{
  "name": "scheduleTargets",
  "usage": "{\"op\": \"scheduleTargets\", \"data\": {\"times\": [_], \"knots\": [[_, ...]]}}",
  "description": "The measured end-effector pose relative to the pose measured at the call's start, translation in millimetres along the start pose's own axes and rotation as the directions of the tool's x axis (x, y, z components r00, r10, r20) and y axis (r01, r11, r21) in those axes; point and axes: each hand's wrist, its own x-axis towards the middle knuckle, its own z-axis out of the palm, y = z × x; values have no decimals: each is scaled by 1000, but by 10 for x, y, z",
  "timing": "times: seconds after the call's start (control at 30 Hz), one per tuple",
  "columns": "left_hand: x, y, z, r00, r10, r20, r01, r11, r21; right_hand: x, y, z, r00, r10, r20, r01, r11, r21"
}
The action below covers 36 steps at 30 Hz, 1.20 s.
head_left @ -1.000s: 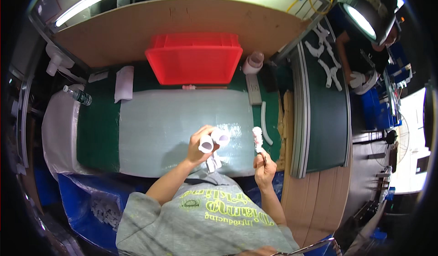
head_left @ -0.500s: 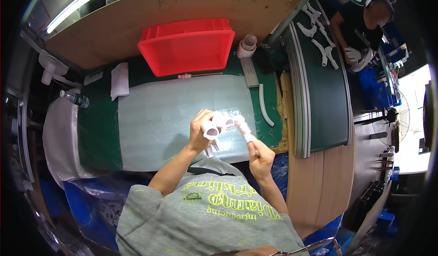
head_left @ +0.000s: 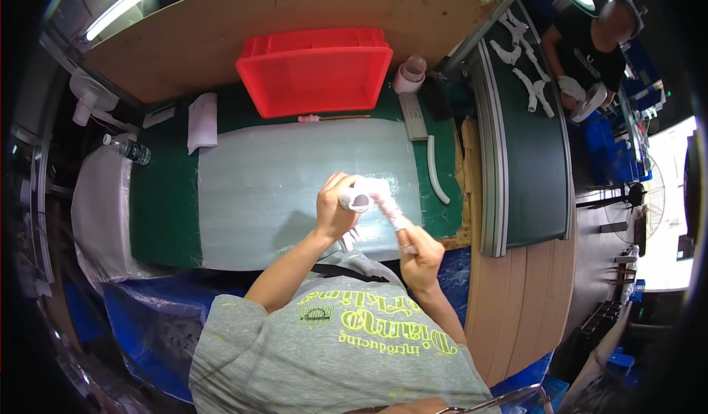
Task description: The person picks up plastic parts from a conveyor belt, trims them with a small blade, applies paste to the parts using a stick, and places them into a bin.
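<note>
My left hand is wrapped round a white branched pipe fitting above the work surface. One round open end of the fitting faces up, and a narrower branch shows below the hand. My right hand is closed on a stick-like swab wrapped in pinkish-white material. Its upper end meets the right side of the fitting; glare hides whether it goes inside or only touches. The handle is mostly hidden in my fist.
A red bin stands behind the pale mat. Another wrapped stick lies before it. At right are a jar, a grey box and a curved white tube. White fittings lie on a conveyor near a co-worker.
The fitting has turned in my left hand: two openings faced up before, now one shows. The swab remains against its right side. The whole view has shifted slightly.
</note>
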Motion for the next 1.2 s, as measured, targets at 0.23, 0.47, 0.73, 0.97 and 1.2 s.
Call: {"op": "scheduleTargets", "data": {"times": [0.23, 0.47, 0.73, 0.97, 1.2], "knots": [[-18, 29, -3, 999, 33, -41, -31, 998, 54, 102, 1, -3, 999, 28, 20, -27, 999, -39], [20, 0, -13, 993, 106, -53, -99, 989, 114, 64, -46, 40, 977, -3, 214, 11, 999, -37], [24, -55, 5, 996, 61, -70, -49, 985, 164, 109, 29, 31, 996, -59, 62, 58, 998, 19], [-46, -72, 57, 917, -397, 24, 396, 905, -155, 140, 185, 33, 998, 3, -69, -4, 1000, -4], [30, -72, -36, 628, -709, 320, 729, 391, -562, -21, 361, -144, 971, 214, -109, -206, 975, 84]]}}
